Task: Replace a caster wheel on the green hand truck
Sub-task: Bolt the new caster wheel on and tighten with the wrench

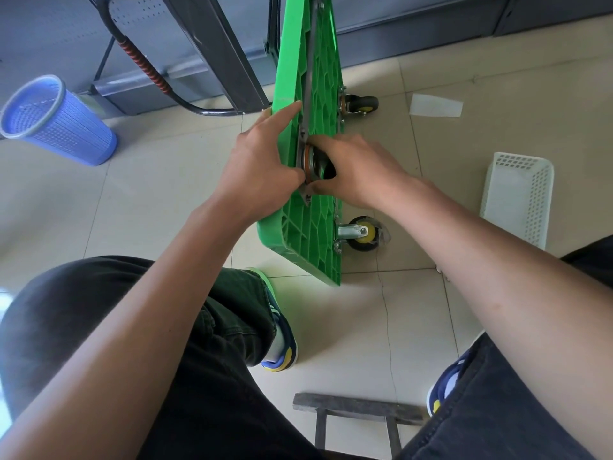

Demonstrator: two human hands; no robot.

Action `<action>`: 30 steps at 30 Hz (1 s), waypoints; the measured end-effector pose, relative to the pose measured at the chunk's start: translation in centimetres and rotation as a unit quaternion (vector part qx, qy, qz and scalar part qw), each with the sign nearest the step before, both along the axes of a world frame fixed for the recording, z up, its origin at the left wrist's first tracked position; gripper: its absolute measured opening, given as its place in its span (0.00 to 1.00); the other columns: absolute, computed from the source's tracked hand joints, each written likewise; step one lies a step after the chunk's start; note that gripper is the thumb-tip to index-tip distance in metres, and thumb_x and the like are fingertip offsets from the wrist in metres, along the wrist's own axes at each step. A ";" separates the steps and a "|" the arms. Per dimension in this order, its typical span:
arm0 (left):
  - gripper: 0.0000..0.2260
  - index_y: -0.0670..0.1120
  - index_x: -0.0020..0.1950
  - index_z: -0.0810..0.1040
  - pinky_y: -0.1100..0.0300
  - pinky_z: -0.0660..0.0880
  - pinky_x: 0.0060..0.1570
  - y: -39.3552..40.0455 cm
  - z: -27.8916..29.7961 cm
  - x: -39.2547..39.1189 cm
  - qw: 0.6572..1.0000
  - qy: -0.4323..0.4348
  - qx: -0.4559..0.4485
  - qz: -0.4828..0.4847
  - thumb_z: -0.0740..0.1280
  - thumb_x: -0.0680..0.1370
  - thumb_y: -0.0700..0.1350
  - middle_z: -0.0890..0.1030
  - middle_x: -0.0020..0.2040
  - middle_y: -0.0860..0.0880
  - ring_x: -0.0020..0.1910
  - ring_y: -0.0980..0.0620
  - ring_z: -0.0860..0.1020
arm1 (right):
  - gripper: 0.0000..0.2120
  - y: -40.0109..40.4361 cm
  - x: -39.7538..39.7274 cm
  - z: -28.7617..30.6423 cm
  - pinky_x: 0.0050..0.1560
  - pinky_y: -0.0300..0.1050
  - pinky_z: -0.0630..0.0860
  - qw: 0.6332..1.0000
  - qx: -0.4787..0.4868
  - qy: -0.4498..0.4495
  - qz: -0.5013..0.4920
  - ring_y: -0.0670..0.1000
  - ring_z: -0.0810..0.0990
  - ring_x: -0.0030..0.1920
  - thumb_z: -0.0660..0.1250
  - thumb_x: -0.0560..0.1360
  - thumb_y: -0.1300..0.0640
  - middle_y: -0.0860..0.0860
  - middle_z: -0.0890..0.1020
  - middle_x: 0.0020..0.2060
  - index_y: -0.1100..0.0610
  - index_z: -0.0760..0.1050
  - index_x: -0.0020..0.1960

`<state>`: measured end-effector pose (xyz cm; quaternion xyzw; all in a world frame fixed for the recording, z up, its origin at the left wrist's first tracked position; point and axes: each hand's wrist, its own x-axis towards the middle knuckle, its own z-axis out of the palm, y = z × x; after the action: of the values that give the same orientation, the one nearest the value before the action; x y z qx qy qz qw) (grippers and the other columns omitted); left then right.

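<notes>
The green hand truck (306, 54) stands on its edge on the tiled floor, its ribbed underside facing right. My left hand (262, 161) lies against its top face, index finger stretched along the green edge, thumb by a caster's metal plate (306, 161). My right hand (358, 171) grips that caster against the underside, hiding most of its wheel. Two other caster wheels stick out to the right near the floor, one far (361, 104) and one near (365, 232).
A blue mesh bin (56, 121) lies tipped at the left. A white perforated basket (517, 197) sits at the right, a paper scrap (434, 106) behind it. Grey shelving runs along the back. A wooden stool edge (355, 410) shows between my knees.
</notes>
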<state>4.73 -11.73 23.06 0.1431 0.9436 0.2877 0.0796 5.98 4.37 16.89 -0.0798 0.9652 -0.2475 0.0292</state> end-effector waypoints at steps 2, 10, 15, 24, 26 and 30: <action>0.40 0.55 0.79 0.65 0.53 0.75 0.65 0.0 0.0 0.0 1.000 0.000 0.001 -0.001 0.71 0.70 0.35 0.70 0.75 0.52 0.67 0.48 0.75 | 0.37 0.0 0.0 0.0 0.51 0.53 0.79 1.000 0.009 -0.002 0.000 0.59 0.80 0.56 0.74 0.74 0.38 0.55 0.80 0.62 0.49 0.66 0.77; 0.39 0.54 0.79 0.65 0.57 0.73 0.64 0.1 0.1 0.1 1.000 0.007 -0.007 -0.007 0.73 0.70 0.40 0.72 0.73 0.54 0.67 0.51 0.74 | 0.36 0.4 0.3 0.3 0.52 0.54 0.80 1.000 0.013 -0.014 -0.001 0.59 0.81 0.54 0.74 0.73 0.38 0.55 0.81 0.60 0.51 0.68 0.75; 0.39 0.54 0.78 0.66 0.50 0.76 0.64 0.2 0.1 0.1 1.000 0.012 0.001 -0.005 0.73 0.69 0.39 0.73 0.72 0.53 0.65 0.49 0.76 | 0.36 0.5 0.6 0.4 0.55 0.52 0.78 1.000 -0.007 0.015 0.006 0.57 0.81 0.57 0.74 0.73 0.39 0.54 0.82 0.62 0.50 0.68 0.77; 0.38 0.55 0.78 0.67 0.48 0.76 0.64 0.2 0.1 0.3 1.000 0.007 0.014 -0.007 0.72 0.68 0.43 0.74 0.71 0.53 0.65 0.49 0.76 | 0.36 0.5 0.7 -0.2 0.57 0.54 0.74 0.999 -0.017 0.037 0.002 0.57 0.81 0.57 0.75 0.72 0.38 0.54 0.83 0.59 0.51 0.69 0.75; 0.38 0.55 0.78 0.67 0.48 0.76 0.64 0.2 0.2 0.4 1.000 0.006 0.016 -0.006 0.71 0.67 0.44 0.74 0.71 0.53 0.65 0.49 0.76 | 0.37 0.6 0.6 -0.2 0.58 0.53 0.73 0.999 -0.015 0.036 0.006 0.57 0.81 0.58 0.75 0.72 0.38 0.54 0.83 0.61 0.51 0.69 0.76; 0.38 0.55 0.78 0.67 0.47 0.76 0.63 0.1 0.2 0.4 1.000 0.005 0.017 -0.005 0.71 0.68 0.42 0.74 0.71 0.54 0.65 0.48 0.76 | 0.37 0.9 0.2 0.0 0.59 0.55 0.72 0.999 0.006 0.044 0.015 0.58 0.80 0.59 0.72 0.73 0.34 0.54 0.82 0.60 0.50 0.69 0.76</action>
<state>5.11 -11.59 23.25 0.1505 0.9381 0.3028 0.0742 6.17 5.23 16.84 -0.1047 0.9656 -0.2377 -0.0088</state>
